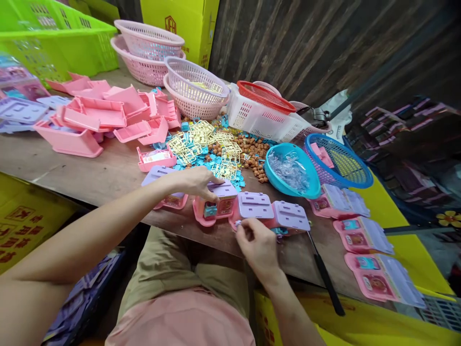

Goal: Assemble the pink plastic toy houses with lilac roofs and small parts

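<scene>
Along the table's front edge stands a row of pink toy boxes with lilac lids. My left hand (197, 183) reaches over one toy box (225, 190), its thumb and fingers gripping the lid's left end. A blue piece shows in that box's front. My right hand (256, 242) is closed in a pinch on a small lilac piece (237, 224), in front of the neighbouring toy box (255, 205). Right of it sits another lidded box (291, 215). A further box (169, 198) is partly hidden behind my left forearm.
Pink trays (103, 113) pile up at left. Yellow frames (201, 132), blue pieces and brown figures (252, 149) lie mid-table. A turquoise bowl (314, 190) holds clear pieces. A black-handled screwdriver (327, 283) lies at right, near finished-looking boxes (370, 278). Baskets (252, 115) line the back.
</scene>
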Action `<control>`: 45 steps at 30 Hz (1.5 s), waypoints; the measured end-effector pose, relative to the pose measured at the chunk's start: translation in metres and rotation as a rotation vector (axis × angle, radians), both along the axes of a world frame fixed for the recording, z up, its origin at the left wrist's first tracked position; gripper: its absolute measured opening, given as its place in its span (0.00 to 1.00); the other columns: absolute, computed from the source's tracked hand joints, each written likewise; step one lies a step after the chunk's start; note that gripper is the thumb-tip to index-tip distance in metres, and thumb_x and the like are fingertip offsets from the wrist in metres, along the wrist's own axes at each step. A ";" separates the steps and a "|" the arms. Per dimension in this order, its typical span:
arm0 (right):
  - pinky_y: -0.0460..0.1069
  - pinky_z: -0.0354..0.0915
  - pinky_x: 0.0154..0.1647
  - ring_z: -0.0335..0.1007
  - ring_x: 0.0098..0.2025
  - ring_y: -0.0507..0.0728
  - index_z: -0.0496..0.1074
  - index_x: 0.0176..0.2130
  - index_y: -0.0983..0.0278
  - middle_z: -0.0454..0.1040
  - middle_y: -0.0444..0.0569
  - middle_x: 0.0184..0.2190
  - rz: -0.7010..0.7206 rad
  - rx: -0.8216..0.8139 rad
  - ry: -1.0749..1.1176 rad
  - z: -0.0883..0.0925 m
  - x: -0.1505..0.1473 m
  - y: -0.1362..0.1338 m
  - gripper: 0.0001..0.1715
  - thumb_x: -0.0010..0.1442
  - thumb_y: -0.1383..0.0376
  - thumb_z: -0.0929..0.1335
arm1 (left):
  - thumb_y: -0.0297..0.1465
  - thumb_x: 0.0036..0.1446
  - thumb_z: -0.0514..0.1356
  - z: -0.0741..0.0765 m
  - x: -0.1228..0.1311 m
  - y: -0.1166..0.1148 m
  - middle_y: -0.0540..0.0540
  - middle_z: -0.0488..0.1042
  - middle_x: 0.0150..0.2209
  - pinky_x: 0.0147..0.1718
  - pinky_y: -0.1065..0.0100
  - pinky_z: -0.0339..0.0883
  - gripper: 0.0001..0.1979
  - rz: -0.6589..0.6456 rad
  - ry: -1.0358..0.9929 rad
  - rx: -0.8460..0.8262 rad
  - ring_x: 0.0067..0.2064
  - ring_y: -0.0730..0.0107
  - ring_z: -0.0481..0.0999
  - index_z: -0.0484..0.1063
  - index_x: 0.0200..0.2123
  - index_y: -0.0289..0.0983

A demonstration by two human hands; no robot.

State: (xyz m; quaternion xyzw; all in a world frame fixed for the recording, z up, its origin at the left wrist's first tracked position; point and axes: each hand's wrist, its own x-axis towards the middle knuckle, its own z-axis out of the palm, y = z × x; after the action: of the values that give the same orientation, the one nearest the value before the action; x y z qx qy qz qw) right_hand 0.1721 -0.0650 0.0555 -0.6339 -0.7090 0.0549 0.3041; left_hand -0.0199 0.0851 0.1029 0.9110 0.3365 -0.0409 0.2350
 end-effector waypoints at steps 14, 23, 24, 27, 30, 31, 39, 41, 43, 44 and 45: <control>0.44 0.55 0.23 0.58 0.19 0.49 0.61 0.21 0.62 0.63 0.40 0.17 0.056 0.021 -0.023 -0.013 -0.055 0.024 0.11 0.53 0.70 0.62 | 0.41 0.49 0.59 -0.004 -0.001 0.000 0.44 0.77 0.30 0.27 0.70 0.57 0.31 0.003 -0.091 -0.008 0.29 0.67 0.69 0.65 0.56 0.35; 0.46 0.55 0.24 0.60 0.20 0.52 0.58 0.21 0.61 0.64 0.42 0.17 -0.042 0.129 -0.175 -0.018 -0.068 0.021 0.12 0.54 0.72 0.59 | 0.40 0.49 0.58 -0.017 -0.001 0.000 0.48 0.72 0.22 0.22 0.70 0.51 0.22 -0.011 -0.177 0.082 0.22 0.72 0.63 0.74 0.45 0.34; 0.45 0.54 0.22 0.59 0.19 0.51 0.58 0.21 0.61 0.63 0.41 0.16 -0.050 0.079 -0.112 -0.018 -0.068 0.022 0.12 0.53 0.71 0.60 | 0.40 0.48 0.58 -0.019 -0.001 -0.001 0.47 0.72 0.22 0.22 0.70 0.52 0.22 -0.020 -0.187 0.090 0.22 0.71 0.63 0.74 0.45 0.34; 0.45 0.53 0.21 0.56 0.17 0.50 0.57 0.20 0.60 0.60 0.38 0.14 -0.084 -0.007 0.047 -0.020 -0.069 0.022 0.11 0.51 0.69 0.61 | 0.41 0.48 0.58 -0.022 -0.001 -0.002 0.46 0.73 0.23 0.23 0.69 0.53 0.23 -0.043 -0.178 0.116 0.23 0.69 0.65 0.74 0.45 0.34; 0.45 0.55 0.24 0.59 0.20 0.51 0.59 0.20 0.61 0.65 0.42 0.17 -0.105 0.017 0.079 -0.028 -0.074 0.022 0.10 0.52 0.69 0.60 | 0.43 0.50 0.57 -0.022 0.001 -0.004 0.45 0.74 0.26 0.25 0.68 0.56 0.25 -0.039 -0.127 0.150 0.26 0.67 0.68 0.72 0.48 0.35; 0.45 0.56 0.25 0.60 0.21 0.51 0.60 0.21 0.61 0.66 0.43 0.18 -0.094 0.005 0.081 -0.030 -0.075 0.021 0.11 0.53 0.69 0.60 | 0.43 0.50 0.58 -0.022 0.002 -0.006 0.44 0.74 0.28 0.27 0.68 0.57 0.26 -0.049 -0.102 0.171 0.28 0.65 0.69 0.71 0.50 0.36; 0.47 0.60 0.27 0.65 0.23 0.54 0.65 0.25 0.62 0.70 0.47 0.21 -0.425 -0.021 0.029 -0.041 0.016 -0.023 0.18 0.60 0.57 0.57 | 0.41 0.55 0.58 -0.027 -0.021 -0.031 0.37 0.57 0.60 0.52 0.59 0.56 0.35 -0.114 -0.181 0.314 0.58 0.54 0.61 0.49 0.63 0.43; 0.50 0.60 0.29 0.65 0.27 0.58 0.64 0.27 0.62 0.70 0.52 0.24 -0.596 -0.005 -0.017 -0.046 0.054 -0.031 0.19 0.58 0.54 0.56 | 0.41 0.55 0.58 -0.028 -0.052 -0.023 0.39 0.50 0.64 0.56 0.57 0.52 0.36 -0.024 -0.236 0.300 0.62 0.54 0.55 0.46 0.64 0.44; 0.52 0.60 0.30 0.65 0.29 0.60 0.64 0.27 0.62 0.71 0.54 0.26 -0.670 -0.045 -0.052 -0.053 0.082 -0.034 0.19 0.56 0.51 0.57 | 0.43 0.55 0.57 -0.030 -0.085 -0.011 0.42 0.51 0.64 0.57 0.57 0.52 0.34 0.024 -0.239 0.219 0.62 0.55 0.54 0.49 0.63 0.46; 0.52 0.60 0.30 0.66 0.29 0.61 0.65 0.27 0.62 0.71 0.55 0.26 -0.684 -0.077 -0.064 -0.058 0.091 -0.033 0.19 0.54 0.51 0.58 | 0.43 0.55 0.56 -0.030 -0.100 -0.006 0.41 0.50 0.64 0.57 0.55 0.51 0.33 0.038 -0.226 0.179 0.62 0.53 0.54 0.52 0.62 0.45; 0.53 0.59 0.30 0.66 0.29 0.61 0.66 0.28 0.62 0.71 0.55 0.26 -0.692 -0.111 -0.070 -0.062 0.096 -0.032 0.18 0.54 0.51 0.59 | 0.43 0.56 0.55 -0.031 -0.112 -0.002 0.41 0.50 0.64 0.57 0.54 0.52 0.31 0.047 -0.201 0.130 0.61 0.52 0.55 0.54 0.62 0.44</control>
State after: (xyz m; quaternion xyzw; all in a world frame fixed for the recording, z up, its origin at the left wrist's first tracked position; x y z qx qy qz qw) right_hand 0.2683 -0.0973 -0.0063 -0.8537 -0.4582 -0.0347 0.2450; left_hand -0.1319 0.0831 0.0717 0.9155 0.3345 0.0782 0.2092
